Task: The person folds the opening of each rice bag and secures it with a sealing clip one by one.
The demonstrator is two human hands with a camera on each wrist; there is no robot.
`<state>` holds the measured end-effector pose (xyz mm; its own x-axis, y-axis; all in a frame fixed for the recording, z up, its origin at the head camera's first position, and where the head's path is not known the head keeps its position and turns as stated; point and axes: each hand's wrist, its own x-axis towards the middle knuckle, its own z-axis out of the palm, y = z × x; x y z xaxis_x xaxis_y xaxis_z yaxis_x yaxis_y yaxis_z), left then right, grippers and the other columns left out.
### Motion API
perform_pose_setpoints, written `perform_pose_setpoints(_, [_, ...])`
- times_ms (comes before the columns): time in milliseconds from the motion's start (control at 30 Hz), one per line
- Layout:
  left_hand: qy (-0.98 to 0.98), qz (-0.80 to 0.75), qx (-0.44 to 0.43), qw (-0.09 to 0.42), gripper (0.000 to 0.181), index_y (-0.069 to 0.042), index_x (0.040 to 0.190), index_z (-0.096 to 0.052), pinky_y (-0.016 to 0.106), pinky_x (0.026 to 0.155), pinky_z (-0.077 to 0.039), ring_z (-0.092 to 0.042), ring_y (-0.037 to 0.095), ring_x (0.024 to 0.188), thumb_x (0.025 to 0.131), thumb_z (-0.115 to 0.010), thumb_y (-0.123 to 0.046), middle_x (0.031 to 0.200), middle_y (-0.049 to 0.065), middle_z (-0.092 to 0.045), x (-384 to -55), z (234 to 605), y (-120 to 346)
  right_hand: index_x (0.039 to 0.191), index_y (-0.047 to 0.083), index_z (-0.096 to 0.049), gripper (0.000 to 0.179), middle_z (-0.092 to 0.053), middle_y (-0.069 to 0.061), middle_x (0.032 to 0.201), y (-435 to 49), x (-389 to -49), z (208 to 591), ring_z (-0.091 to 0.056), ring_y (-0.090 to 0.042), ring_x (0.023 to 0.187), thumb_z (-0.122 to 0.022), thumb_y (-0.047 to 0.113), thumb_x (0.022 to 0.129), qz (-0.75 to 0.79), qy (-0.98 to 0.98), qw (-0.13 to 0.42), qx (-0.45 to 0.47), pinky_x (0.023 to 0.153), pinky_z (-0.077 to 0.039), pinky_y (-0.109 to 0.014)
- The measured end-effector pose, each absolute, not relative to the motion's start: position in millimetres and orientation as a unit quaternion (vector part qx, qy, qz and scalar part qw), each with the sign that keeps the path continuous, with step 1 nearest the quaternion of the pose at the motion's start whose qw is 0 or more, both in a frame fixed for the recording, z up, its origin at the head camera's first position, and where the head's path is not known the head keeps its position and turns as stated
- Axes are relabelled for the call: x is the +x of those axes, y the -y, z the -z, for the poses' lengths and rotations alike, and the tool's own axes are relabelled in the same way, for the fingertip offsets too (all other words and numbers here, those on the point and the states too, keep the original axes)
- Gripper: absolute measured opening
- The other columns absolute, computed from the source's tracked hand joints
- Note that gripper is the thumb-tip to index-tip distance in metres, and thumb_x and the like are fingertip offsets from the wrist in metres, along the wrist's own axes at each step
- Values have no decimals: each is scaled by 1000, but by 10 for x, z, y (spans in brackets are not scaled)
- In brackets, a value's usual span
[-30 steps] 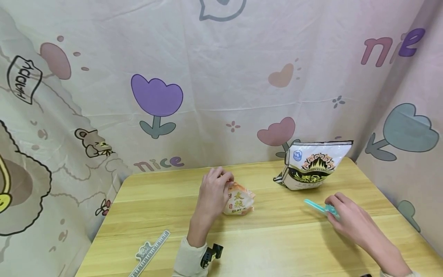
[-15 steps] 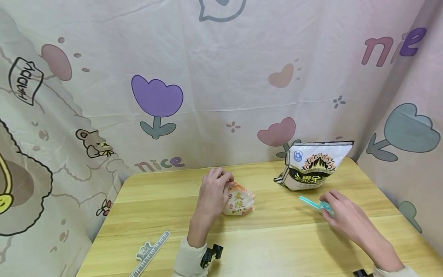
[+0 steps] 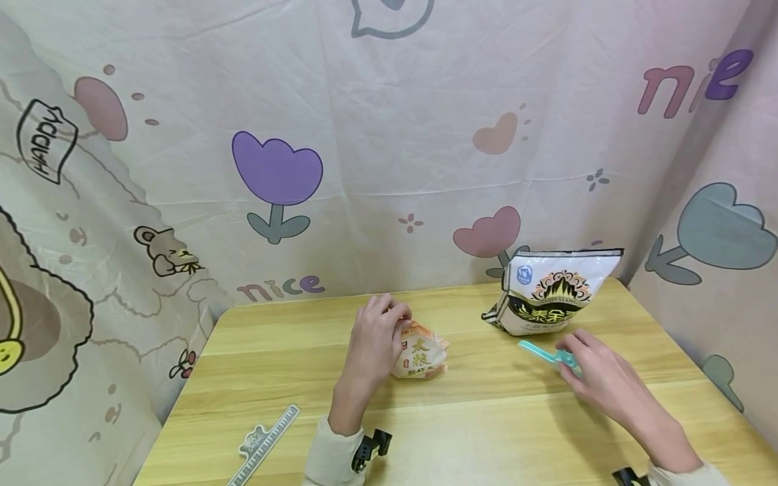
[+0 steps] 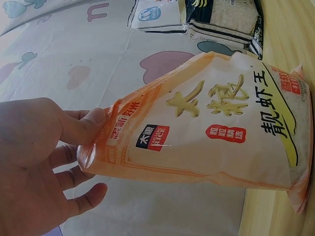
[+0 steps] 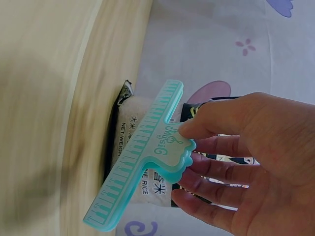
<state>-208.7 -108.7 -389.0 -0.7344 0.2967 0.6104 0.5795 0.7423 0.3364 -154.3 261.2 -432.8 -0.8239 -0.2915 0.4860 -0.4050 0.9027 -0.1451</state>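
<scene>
An orange and cream rice bag (image 4: 197,128) stands upright on the table, and my left hand (image 3: 377,337) pinches its gathered top between thumb and fingers; the other fingers of that hand are spread in the left wrist view. My right hand (image 3: 598,371) pinches the handle of a turquoise bag clip (image 5: 138,157) with a piano-key pattern. The clip is held above the table, in front of a white and black rice bag (image 3: 550,297) that stands at the back right.
A grey clip with a piano-key pattern (image 3: 264,445) lies on the wooden table (image 3: 292,358) at the front left. A printed cloth (image 3: 389,135) hangs behind the table and along both sides.
My right hand has moved a little to the left with the turquoise bag clip, toward the orange and cream rice bag. The left hand and that bag have stayed in place.
</scene>
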Motion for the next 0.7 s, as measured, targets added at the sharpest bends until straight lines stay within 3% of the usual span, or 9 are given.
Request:
perform_pose_setpoints(233, [895,264,-244,265,10,-15,87,-70,37,75,-43,-54,20,88,93,-75,-10,91,-2,-60,-2091,3889,1086,99,7,-68,30,-61,-2,95,-2564,-1571,4302,-55,-11,72,-82,2,72,-126,946,233,187,56,-51,-30])
perform_pose_setpoints(700, [895,266,-240,265,10,-15,86,-70,37,76,-44,-53,21,89,93,-75,-10,92,-2,-60,-2091,3886,1082,96,4,-68,30,-61,-4,94,-2470,-1660,4283,-59,-17,75,-82,-2,70,-153,934,250,203,60,-54,-37])
